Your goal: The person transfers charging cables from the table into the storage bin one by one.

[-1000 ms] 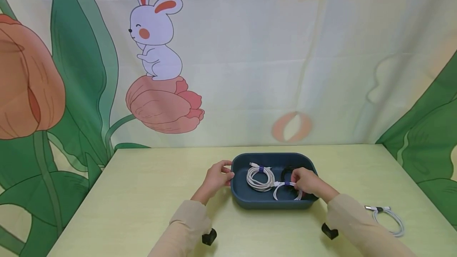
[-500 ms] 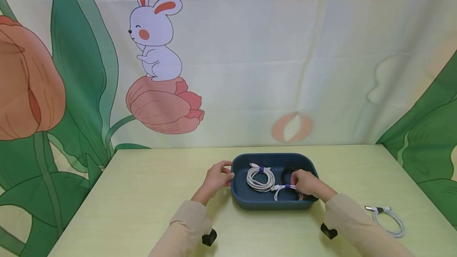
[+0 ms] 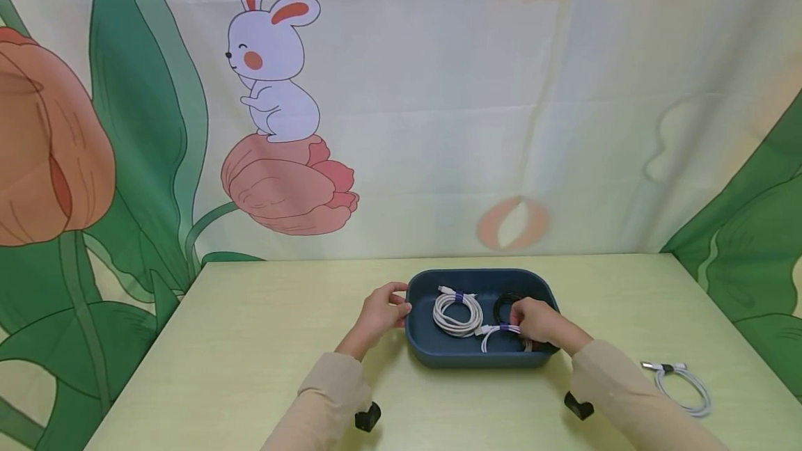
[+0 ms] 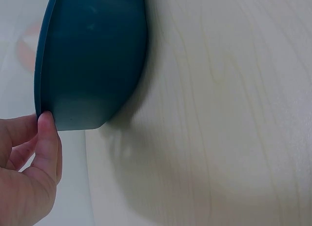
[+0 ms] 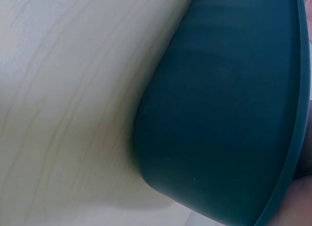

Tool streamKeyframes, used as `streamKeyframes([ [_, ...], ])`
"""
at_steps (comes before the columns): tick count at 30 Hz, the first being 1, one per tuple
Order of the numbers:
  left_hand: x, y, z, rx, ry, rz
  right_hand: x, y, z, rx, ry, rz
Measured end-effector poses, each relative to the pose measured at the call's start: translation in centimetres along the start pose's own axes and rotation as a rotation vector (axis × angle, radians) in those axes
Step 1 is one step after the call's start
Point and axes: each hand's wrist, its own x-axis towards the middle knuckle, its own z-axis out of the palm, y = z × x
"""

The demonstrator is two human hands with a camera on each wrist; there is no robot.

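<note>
A dark blue oval-cornered bin (image 3: 438, 351) sits on the table. At its left end my left hand (image 3: 379, 310) grips the rim, with fingertips (image 4: 47, 120) at the outer wall in the left wrist view. My right hand (image 3: 535, 319) reaches inside the right half and holds a coiled white cable (image 3: 493, 339) with a purple tie; the fingertips are hidden. A thicker coiled white cable (image 3: 457, 315), also tied in purple, lies in the left half. Behind the right hand shows a black coiled cable (image 3: 503, 306). The right wrist view shows mostly the bin's outer wall (image 5: 219, 104).
Another coiled white cable (image 3: 689, 388) with a black tie lies on the table (image 3: 250, 346) to the right of the bin. A printed cloth (image 3: 401, 124) with a rabbit and tulips hangs behind the table. Black wrist cameras (image 3: 367, 417) sit beneath both sleeves.
My right hand has lowered the purple-tied white cable slightly, its plug end dropping down and left within the bin. The left hand has stayed at the rim. The last half second shows almost no motion.
</note>
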Motion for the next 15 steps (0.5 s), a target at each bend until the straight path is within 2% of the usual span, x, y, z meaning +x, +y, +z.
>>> streamKeyframes([
  [15, 0.11, -0.03, 0.07, 0.006, 0.006, -0.001, 0.13, 0.3, -0.21, 0.045, -0.068, -0.013],
])
